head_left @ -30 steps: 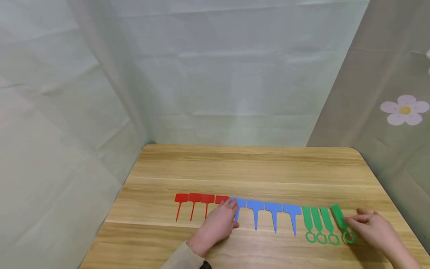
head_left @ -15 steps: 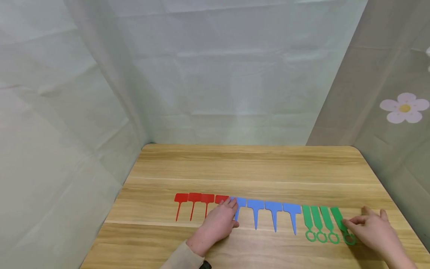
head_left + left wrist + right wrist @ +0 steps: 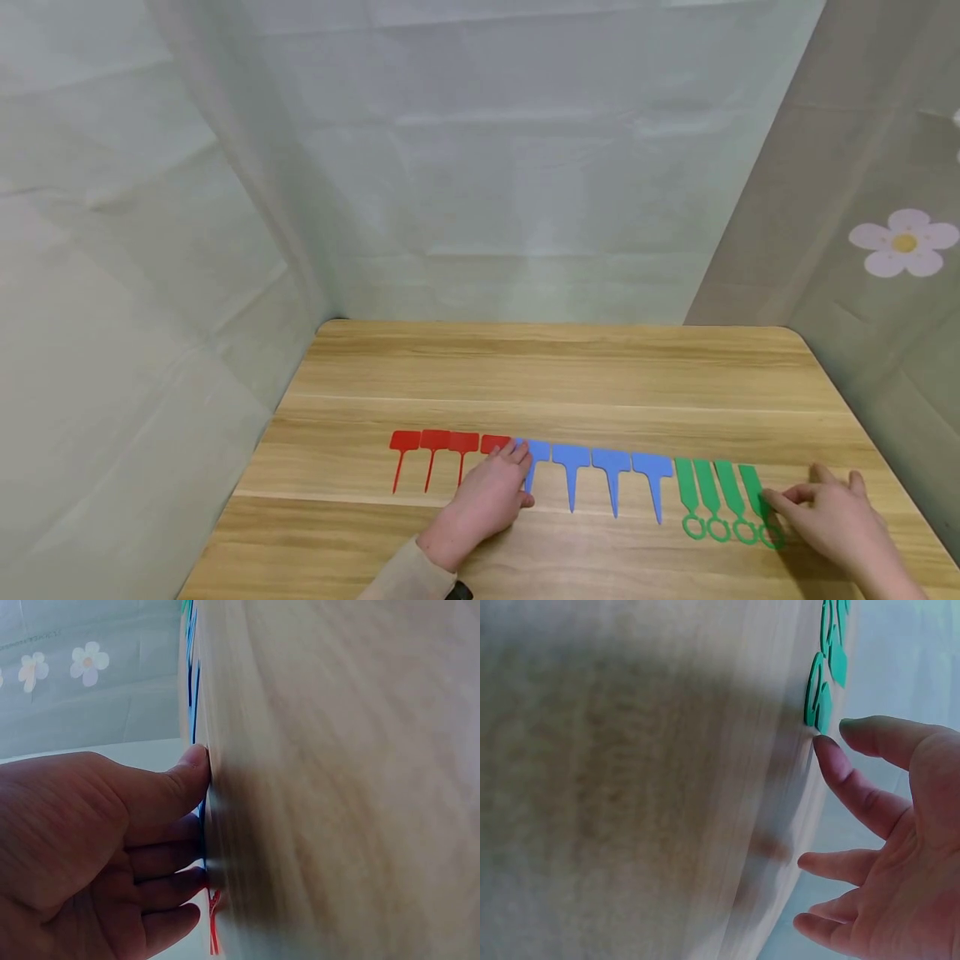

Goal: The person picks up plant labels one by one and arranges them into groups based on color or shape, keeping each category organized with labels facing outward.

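Four green tags [image 3: 723, 500] lie near the table's [image 3: 555, 367] right edge; the right hand [image 3: 832, 521] touches the last with straight fingers. The left hand [image 3: 90, 847] rests flat. The tag [image 3: 821, 701] looks thin, light and bendy; lift its edge.

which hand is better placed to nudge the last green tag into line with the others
Probably the right hand: its fingertips already touch the rightmost green tag at the end of the row. The left hand rests far off, where the red tags meet the blue tags.
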Motion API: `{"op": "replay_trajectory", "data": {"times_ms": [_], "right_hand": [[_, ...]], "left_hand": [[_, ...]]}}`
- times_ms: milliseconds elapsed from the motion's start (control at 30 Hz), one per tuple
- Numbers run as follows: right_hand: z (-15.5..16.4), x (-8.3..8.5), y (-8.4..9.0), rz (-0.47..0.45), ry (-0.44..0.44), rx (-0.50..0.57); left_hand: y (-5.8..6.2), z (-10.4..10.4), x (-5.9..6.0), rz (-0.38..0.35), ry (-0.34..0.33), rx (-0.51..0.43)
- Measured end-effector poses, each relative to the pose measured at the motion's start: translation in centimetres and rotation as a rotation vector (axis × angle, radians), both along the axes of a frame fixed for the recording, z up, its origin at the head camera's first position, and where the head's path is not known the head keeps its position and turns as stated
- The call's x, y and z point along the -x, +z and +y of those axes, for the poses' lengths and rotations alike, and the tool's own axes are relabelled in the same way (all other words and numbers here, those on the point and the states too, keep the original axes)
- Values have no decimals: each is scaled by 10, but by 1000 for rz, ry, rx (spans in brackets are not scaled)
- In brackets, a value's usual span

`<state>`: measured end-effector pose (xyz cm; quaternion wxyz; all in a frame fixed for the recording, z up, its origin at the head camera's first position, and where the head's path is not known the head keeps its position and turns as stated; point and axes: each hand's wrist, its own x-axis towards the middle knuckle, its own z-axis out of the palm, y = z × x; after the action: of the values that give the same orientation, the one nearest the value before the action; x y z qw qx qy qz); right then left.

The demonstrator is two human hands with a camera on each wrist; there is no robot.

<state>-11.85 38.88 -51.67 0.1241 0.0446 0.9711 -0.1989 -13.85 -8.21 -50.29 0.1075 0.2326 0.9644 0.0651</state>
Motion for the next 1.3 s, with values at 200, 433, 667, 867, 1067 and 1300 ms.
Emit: {"op": "replay_trajectory", "data": {"times_ms": [200, 433, 667, 867, 1067, 1300], "right_hand": [[0, 1, 1, 4, -11, 5], [2, 1, 1, 101, -4, 12], [3, 1, 1, 173, 15, 31], [3, 3, 2, 189, 20, 33], [3, 2, 3, 204, 10, 42], [-1, 4, 8, 181, 26, 93]], "left_hand": [[-2, 2, 1, 21, 1, 0], [-3, 4, 2, 84, -19, 25], [-2, 4, 1, 104, -24, 21], [0, 5, 0, 142, -43, 20], [3, 5, 0, 148, -43, -7], [6, -23, 2, 138, -5, -130]]}}
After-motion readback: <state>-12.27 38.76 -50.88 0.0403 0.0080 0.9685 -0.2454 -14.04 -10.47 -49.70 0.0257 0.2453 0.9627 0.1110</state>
